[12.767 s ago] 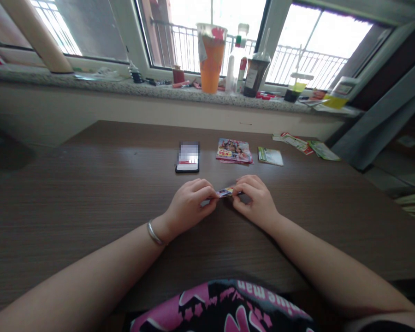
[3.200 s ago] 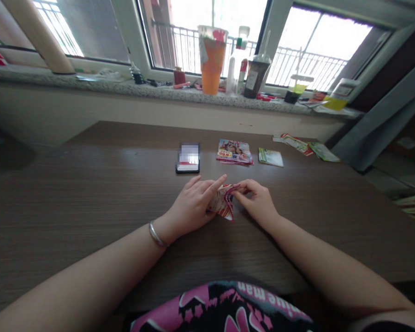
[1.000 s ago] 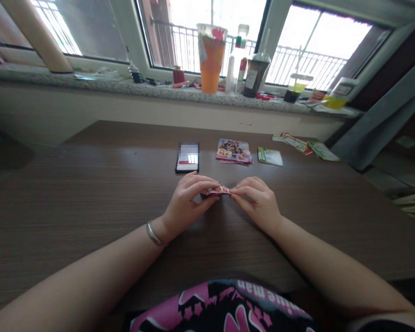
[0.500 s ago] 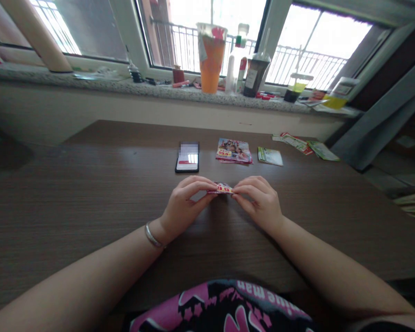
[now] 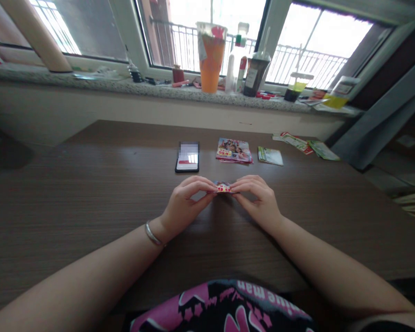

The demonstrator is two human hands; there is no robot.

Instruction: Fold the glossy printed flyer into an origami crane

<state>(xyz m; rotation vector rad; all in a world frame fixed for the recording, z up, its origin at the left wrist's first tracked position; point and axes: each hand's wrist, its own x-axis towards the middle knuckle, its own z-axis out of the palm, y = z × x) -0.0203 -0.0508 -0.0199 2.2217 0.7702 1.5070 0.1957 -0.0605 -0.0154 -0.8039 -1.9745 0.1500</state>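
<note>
Pinching a small printed paper piece (image 5: pixel 224 187) at both ends: it sits between the two hands, seen nearly edge-on, yellow and red print on its upper face. Layer count cannot be told at this angle; nor can contact with the worktop (image 5: pixel 90 198).

Grip: left hand (image 5: pixel 187 199) closed to paper thickness on the left end, fingertips on top, thumb on the near side. Right hand (image 5: pixel 261 198) mirrors it at the right end. Nothing else is held.

Step in hand, judged: steadying or shaping the piece with both hands. A next move would likely call for level, even pressure at both ends, since thin paper may bend or slip if one side pulls harder.

Surroundings: just beyond the grip, slightly left, a phone (image 5: pixel 187 157) lies flat, screen partly blurred. Beyond and slightly right, a stack of printed leaflets (image 5: pixel 234 150); right of that, a green-and-white packet (image 5: pixel 270 156). Farther right, near the worktop's far edge, lie loose coloured slips (image 5: pixel 296 142). Well beyond, on the windowsill (image 5: pixel 100 82), stand an orange drink (image 5: pixel 211 62) and a dark cup (image 5: pixel 255 76).

Obstructions: none between the hands; phone is the nearest item, apart from the left fingers
</note>
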